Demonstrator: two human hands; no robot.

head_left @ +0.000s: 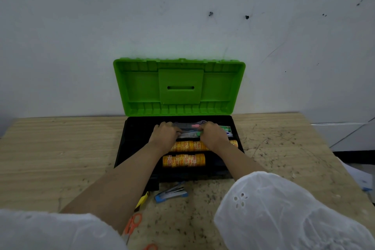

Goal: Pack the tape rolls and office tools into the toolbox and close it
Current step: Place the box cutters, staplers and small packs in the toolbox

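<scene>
The black toolbox (129,144) stands open on the wooden table, its green lid (179,85) leaning back against the wall. Two rows of yellow tape rolls lie inside: a back row (189,145) and a front row (183,160). Behind them sits a bundle of office tools (189,131) in clear packaging. My left hand (165,135) and my right hand (213,135) both reach into the box, fingers curled over the ends of that bundle. A blue stapler (171,192), a yellow cutter (143,200) and orange scissors (133,223) lie on the table in front of the box.
The table (60,158) butts against a white wall. Its right edge drops off near white panels and papers (363,180). My white sleeves fill the lower corners of the view.
</scene>
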